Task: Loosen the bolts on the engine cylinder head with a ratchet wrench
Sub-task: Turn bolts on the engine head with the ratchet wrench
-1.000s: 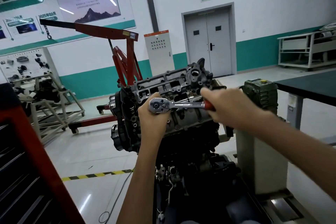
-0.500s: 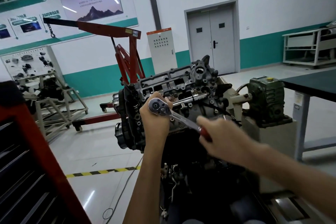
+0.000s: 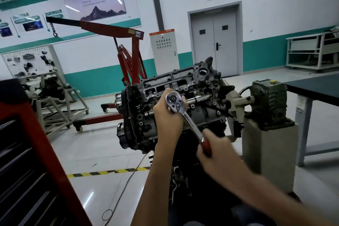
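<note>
The workshop has a pale glossy floor, white-and-teal walls and a grey double door [image 3: 213, 40]. A red engine hoist [image 3: 128, 51] stands behind the work.

The engine cylinder head [image 3: 183, 82] sits on a stand at centre, its top face tilted toward the camera. The ratchet wrench [image 3: 189, 124] is applied to its near face. The bolt under the chrome head is hidden.

The left hand [image 3: 167, 121] is wrapped around the wrench's head end, steadying it against the casting. The right hand [image 3: 216, 149] is clamped on the red grip, and the handle slants down to the right.

Assessment: the wrench is rigid steel and its polished shank is likely slippery. The red grip is the proper hold and gives the most leverage. The cast head looks heavy and should not shift. A tight bolt may release abruptly, so support at the socket end guards against slipping off.
</note>
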